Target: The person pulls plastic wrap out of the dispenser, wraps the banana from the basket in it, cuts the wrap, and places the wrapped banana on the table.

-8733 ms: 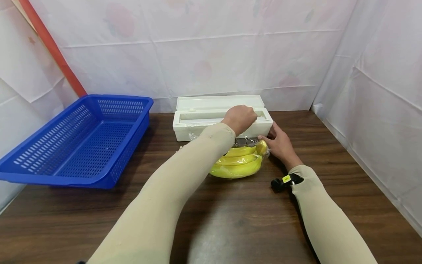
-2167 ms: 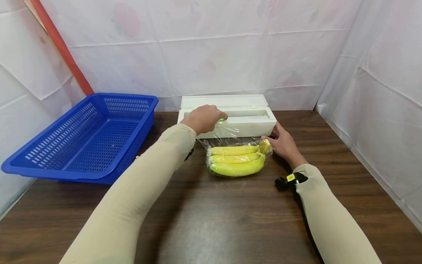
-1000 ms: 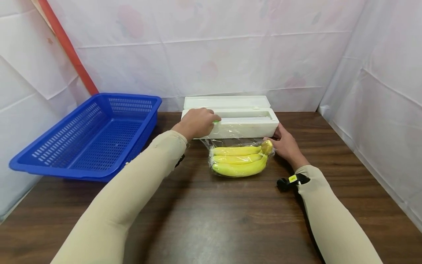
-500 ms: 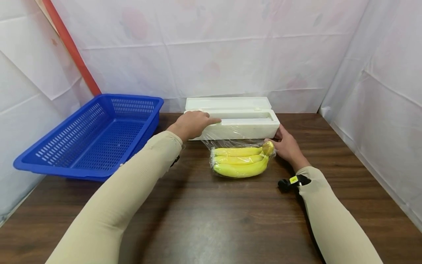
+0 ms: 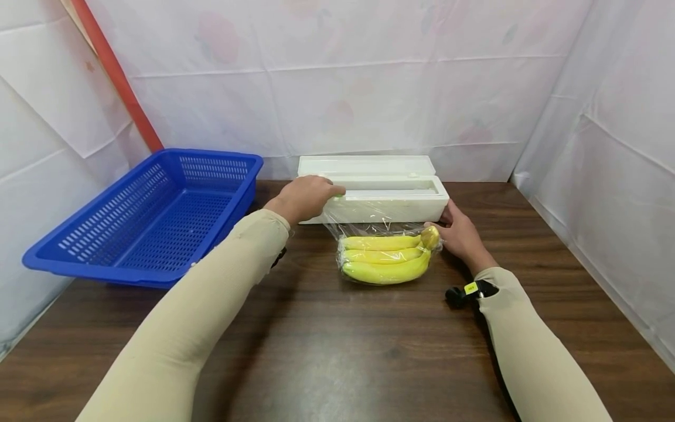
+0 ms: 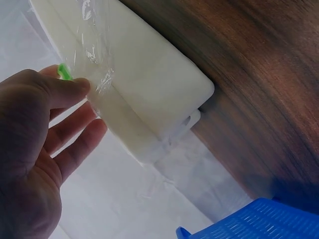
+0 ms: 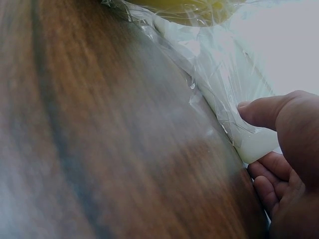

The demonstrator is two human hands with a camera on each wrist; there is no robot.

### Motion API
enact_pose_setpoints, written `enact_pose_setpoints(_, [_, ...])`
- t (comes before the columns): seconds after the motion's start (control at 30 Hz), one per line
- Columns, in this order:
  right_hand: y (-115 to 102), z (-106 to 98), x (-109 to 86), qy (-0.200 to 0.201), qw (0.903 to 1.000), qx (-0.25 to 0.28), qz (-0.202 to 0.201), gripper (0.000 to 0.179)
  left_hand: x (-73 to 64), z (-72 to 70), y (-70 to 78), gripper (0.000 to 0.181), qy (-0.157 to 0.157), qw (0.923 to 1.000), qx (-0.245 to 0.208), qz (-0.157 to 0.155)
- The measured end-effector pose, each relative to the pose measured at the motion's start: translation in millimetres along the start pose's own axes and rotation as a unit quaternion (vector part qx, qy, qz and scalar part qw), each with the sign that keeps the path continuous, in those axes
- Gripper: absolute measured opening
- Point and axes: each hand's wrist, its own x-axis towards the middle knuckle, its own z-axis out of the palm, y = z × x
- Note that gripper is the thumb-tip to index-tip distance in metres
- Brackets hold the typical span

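A long white cling film dispenser (image 5: 390, 210) stands near the back wall, its lid (image 5: 369, 164) tipped up behind it. Over its left front edge, my left hand (image 5: 304, 198) pinches a small green slide cutter (image 6: 65, 72) between thumb and finger, the other fingers loosely bent. My right hand (image 5: 460, 235) grips the dispenser's right end, thumb (image 7: 261, 112) at the front and fingers curled beneath and behind the corner. Clear film (image 5: 364, 220) runs from the dispenser's front down to a bunch of yellow bananas (image 5: 387, 258), which lies wrapped on the table.
A blue perforated plastic basket (image 5: 105, 274) stands at the left of the brown wooden table (image 5: 337, 351). White patterned sheeting (image 5: 369, 88) closes off the back and both sides, with a red strip (image 5: 118, 76) at the back left corner.
Over these seconds my left hand has travelled leftward along the dispenser's front edge, from near its right end to its left part. My right hand keeps its grip. The bananas stay put.
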Motion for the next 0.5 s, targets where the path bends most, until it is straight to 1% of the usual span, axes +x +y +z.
enact_pose_setpoints(0.2, [0.0,-1.1,0.2,-0.002,1.0,-0.002,0.002,0.084,-1.9,-1.9,-0.9,0.037,0.01,0.9998,-0.013,-0.011])
enact_pose_setpoints(0.37, [-0.9,-1.4,1.3,-0.003,1.0,0.0,-0.002,0.084,-3.0,-1.9,-1.1,0.033,0.017,0.9993,-0.027,-0.018])
enact_pose_setpoints(0.5, [-1.3,-0.3,2.1,-0.005,1.0,0.0,-0.001,0.084,-3.4,-1.9,-0.1,0.032,0.016,0.9991,-0.029,-0.027])
